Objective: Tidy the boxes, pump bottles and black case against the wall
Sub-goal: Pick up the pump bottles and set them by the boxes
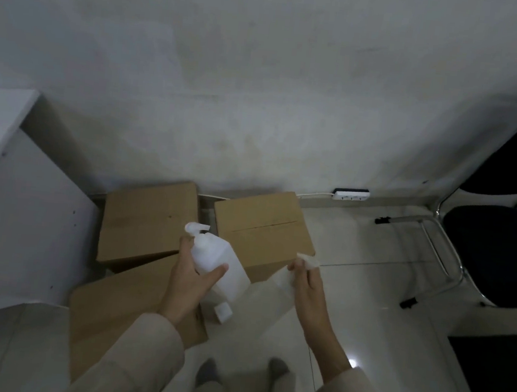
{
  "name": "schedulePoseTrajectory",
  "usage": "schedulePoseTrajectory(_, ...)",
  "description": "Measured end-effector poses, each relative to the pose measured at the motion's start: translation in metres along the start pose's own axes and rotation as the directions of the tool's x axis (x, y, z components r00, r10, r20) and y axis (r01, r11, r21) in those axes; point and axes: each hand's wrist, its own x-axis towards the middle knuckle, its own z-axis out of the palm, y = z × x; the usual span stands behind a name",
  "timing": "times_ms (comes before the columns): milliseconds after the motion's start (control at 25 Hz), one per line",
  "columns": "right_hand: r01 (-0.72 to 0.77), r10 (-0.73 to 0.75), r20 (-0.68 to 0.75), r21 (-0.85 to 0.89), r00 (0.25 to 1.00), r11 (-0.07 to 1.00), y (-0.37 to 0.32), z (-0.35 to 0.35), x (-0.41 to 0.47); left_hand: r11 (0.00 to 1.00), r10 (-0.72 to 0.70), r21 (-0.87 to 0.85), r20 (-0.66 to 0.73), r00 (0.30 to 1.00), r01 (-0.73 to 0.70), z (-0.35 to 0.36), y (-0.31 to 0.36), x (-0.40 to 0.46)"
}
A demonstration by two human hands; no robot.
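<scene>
Above cardboard boxes [149, 221] by the wall, left hand [190, 279] w/ fingers wrapped round a pump bottle [213, 259]; right hand [307, 282] pinches a second bottle's [273, 295] pump top. Translucent plastic looks light, smooth, prob. slippery; body grip safest.

A single head-worn wide-angle view looks steeply down and forward, close above brown cardboard boxes [149, 220] by the pale plastered wall [261, 85].

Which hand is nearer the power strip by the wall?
Right. The right hand is below-left of the power strip; the left hand sits farther left, holding a pump bottle.
</scene>
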Motion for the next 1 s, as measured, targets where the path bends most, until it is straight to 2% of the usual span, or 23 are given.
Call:
schedulePoseTrajectory(200,-0.045,0.057,0.111,-0.106,0.992,0.993,0.011,-0.010,0.044,0.999,-0.045,-0.021,0.029,0.999,0.046,0.030,-0.009,0.029)
schedulePoseTrajectory(400,-0.088,0.129,0.198,-0.203,0.972,0.975,0.027,-0.025,0.095,0.966,-0.219,-0.114,0.125,0.968,0.233,0.060,-0.025,0.061)
schedulePoseTrajectory(560,-0.115,0.192,0.226,-0.315,0.955,0.942,0.070,-0.026,0.142,0.906,-0.339,-0.219,0.141,0.930,0.363,0.085,-0.057,0.103)
schedulePoseTrajectory(760,-0.109,0.196,0.210,-0.366,0.958,0.924,0.159,-0.014,0.204,0.934,-0.349,-0.073,0.025,0.937,0.349,0.132,-0.143,0.159)
schedulePoseTrajectory(880,-0.137,0.214,0.188,-0.354,0.958,0.925,0.235,0.004,0.236,0.918,-0.397,-0.038,-0.019,0.918,0.396,0.160,-0.211,0.191)
schedulePoseTrajectory(1000,-0.188,0.254,0.147,-0.356,0.956,0.915,0.312,0.021,0.259,0.920,-0.380,0.089,-0.043,0.924,0.382,0.187,-0.276,0.215)
